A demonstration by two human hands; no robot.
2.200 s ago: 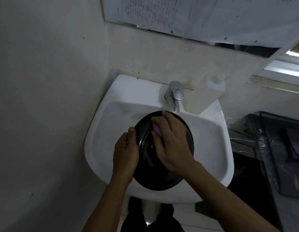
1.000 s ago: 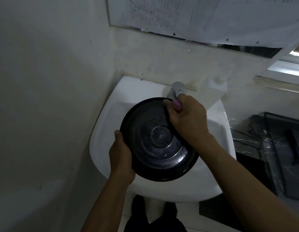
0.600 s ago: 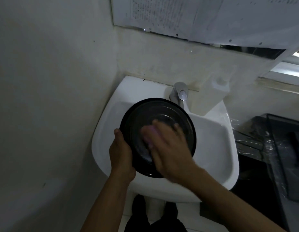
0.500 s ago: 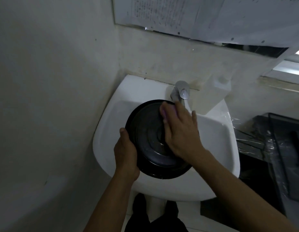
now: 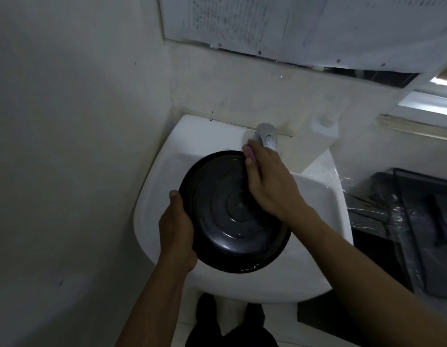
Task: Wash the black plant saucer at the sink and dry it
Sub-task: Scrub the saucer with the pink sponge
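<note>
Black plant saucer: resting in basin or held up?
Held up: left hand grips the black plant saucer by its rim; near edge overlaps the white sink front rim.

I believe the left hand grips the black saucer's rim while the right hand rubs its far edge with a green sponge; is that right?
Not quite: the head view shows the sponge is pink, not green. The left hand does grip the black saucer by its rim, and the right hand rubs its far edge.
</note>
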